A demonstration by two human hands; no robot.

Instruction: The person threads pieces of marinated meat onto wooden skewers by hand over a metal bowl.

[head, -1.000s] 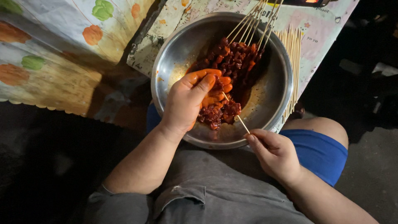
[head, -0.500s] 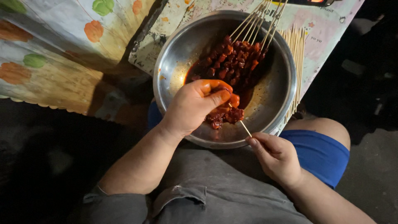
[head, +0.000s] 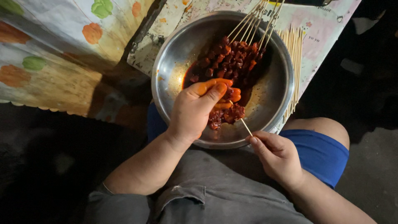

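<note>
Marinated meat chunks, dark red and glossy with sauce, lie inside a round steel bowl that rests partly on the person's lap and partly against the edge of a low table. The left hand reaches into the bowl, its sauce-stained fingers closed around a clump of the meat near the bowl's near wall. The right hand sits just outside the rim, thumb and forefinger pinched on the lower end of a thin bamboo skewer, whose tip points up into the clump the left hand grips.

At the far side of the bowl, several loaded skewers lean with their bare stick ends fanning out over the rim. Just beside the bowl on the right, a bundle of unused bamboo sticks lies on the table's pale, stained, printed covering. To the left, a second cloth with orange and green fruit shapes covers another surface, and a dark gap separates the two.

The person wears grey shorts over a blue garment. The ground around is dim and mostly in shadow; little of the surroundings can be made out.
</note>
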